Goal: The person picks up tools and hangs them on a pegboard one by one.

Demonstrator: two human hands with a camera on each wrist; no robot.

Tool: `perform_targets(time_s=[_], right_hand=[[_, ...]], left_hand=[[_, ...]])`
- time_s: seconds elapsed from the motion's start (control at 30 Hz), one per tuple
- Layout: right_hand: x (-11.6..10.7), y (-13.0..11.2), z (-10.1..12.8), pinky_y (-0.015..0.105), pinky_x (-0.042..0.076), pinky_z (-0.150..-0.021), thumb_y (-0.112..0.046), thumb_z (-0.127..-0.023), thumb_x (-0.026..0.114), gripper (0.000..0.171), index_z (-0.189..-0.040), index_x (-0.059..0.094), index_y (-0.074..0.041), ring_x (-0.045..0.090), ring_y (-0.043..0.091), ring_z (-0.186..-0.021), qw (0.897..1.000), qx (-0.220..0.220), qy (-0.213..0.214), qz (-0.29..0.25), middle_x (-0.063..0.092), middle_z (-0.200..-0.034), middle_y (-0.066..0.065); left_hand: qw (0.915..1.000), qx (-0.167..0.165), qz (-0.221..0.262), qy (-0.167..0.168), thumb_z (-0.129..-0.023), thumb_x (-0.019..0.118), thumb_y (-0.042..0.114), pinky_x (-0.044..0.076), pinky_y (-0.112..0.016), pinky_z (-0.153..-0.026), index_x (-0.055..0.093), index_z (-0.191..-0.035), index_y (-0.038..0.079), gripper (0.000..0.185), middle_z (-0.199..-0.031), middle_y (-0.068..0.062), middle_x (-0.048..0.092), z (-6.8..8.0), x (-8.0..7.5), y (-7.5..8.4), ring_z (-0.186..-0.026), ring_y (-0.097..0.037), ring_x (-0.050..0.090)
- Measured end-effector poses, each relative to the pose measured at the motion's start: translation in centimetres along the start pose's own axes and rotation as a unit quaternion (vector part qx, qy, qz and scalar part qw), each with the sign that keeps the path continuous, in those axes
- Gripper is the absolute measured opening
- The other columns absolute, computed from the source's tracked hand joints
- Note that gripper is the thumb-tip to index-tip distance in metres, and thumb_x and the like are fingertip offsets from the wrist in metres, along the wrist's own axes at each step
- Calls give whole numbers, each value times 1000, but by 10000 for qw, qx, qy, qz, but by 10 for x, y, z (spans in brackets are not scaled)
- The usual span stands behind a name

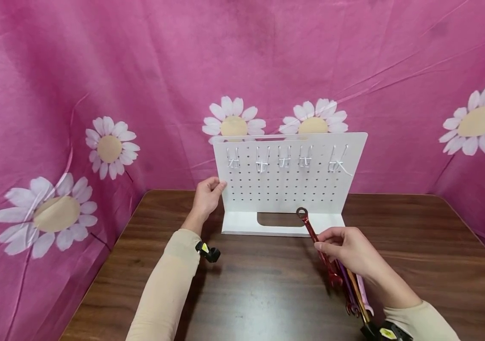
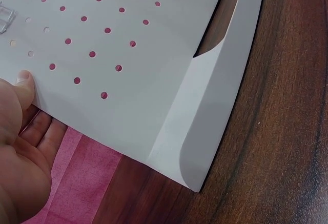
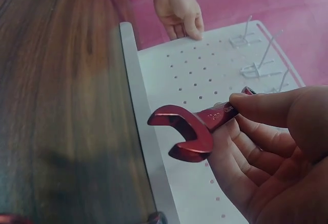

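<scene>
Head view: my right hand [image 1: 349, 251] pinches the red wrench [image 1: 316, 244] by its shaft, ring end up, just before the white pegboard [image 1: 289, 189]. My left hand [image 1: 207, 196] grips the pegboard's left edge. Other wrenches [image 1: 355, 293] lie on the table [image 1: 259, 293].

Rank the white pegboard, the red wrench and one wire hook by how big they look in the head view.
1. white pegboard
2. red wrench, partly hidden by the right hand
3. wire hook
</scene>
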State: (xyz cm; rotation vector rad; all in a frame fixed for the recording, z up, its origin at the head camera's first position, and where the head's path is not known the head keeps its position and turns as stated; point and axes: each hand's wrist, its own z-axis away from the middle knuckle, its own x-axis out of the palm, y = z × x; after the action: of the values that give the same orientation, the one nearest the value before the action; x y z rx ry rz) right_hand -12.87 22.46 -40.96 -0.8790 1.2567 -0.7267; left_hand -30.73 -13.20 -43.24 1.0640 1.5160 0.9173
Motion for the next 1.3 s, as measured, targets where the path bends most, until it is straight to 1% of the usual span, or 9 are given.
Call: perform_targets(time_s=[0.13, 0.33, 0.47, 0.63, 0.73, 0.87, 1.0, 1.07, 1.3], right_hand=[[3, -3, -6, 34, 60, -62, -9, -97, 78, 18, -107, 74, 6, 69, 13, -65, 9998, -84, -127, -124, 76, -82, 11], [12, -7, -15, 31, 59, -63, -8, -97, 79, 16, -105, 76, 5, 68, 10, -66, 9992, -379, -128, -84, 78, -84, 9], [17, -10, -20, 30, 60, -63, -7, -97, 79, 16, -105, 76, 6, 68, 9, -68, 9988, -426, -154, -195, 78, -85, 10], [22, -15, -26, 35, 64, -67, -4, -97, 77, 16, -107, 75, 8, 70, 12, -69, 9986, -362, -142, -371, 79, -88, 14], [25, -19, -30, 32, 63, -68, -6, -96, 79, 17, -107, 76, 7, 70, 11, -69, 9989, -261, -70, -378, 79, -87, 11], [30, -23, -37, 31, 61, -67, -7, -95, 80, 17, -105, 76, 5, 69, 11, -69, 9990, -282, -33, -353, 78, -84, 8], [35, -28, -43, 35, 63, -69, -7, -95, 79, 17, -106, 76, 5, 69, 12, -70, 9986, -287, -47, -435, 77, -84, 7], [36, -31, -46, 34, 62, -70, -7, -95, 79, 17, -106, 77, 5, 70, 12, -72, 9985, -283, -18, -473, 77, -85, 6], [38, -38, -57, 32, 61, -73, -10, -95, 81, 17, -106, 80, 2, 70, 14, -76, 9984, -466, -24, -316, 80, -87, 7]], left_hand=[[10000, -32, -6, 52, -108, 68, 15, 51, -29, -88, 77, -111, -3, 20, -111, -22, 81, 1, -2, -2, -92, -12, 65], [10000, -19, -15, 63, -107, 69, 14, 49, -25, -84, 77, -110, -4, 20, -108, -21, 81, 0, -2, -3, -88, -9, 64], [9999, -70, -57, 51, -107, 70, 16, 48, -26, -83, 77, -110, -3, 20, -105, -21, 81, 0, -1, -2, -88, -10, 63], [9999, -101, -102, -13, -108, 68, 16, 50, -29, -85, 77, -112, -2, 20, -107, -20, 81, 0, -1, 1, -92, -13, 65], [9999, -97, -104, -48, -108, 68, 17, 50, -29, -84, 77, -113, -1, 21, -109, -20, 81, -1, 0, 1, -92, -13, 65], [9999, -98, -104, -18, -108, 68, 18, 50, -27, -84, 77, -112, -1, 21, -109, -20, 80, -2, 1, -1, -91, -11, 63], [9999, -78, -90, 11, -108, 68, 18, 50, -29, -85, 77, -113, -2, 22, -109, -21, 80, -2, 1, -1, -93, -13, 63], [9999, -76, -94, 10, -108, 68, 18, 50, -30, -86, 77, -113, -2, 22, -109, -21, 80, -2, 1, -1, -94, -14, 64], [9999, -91, -82, 17, -108, 68, 17, 51, -32, -89, 77, -114, -1, 21, -110, -21, 80, -2, 2, 0, -97, -17, 66]])
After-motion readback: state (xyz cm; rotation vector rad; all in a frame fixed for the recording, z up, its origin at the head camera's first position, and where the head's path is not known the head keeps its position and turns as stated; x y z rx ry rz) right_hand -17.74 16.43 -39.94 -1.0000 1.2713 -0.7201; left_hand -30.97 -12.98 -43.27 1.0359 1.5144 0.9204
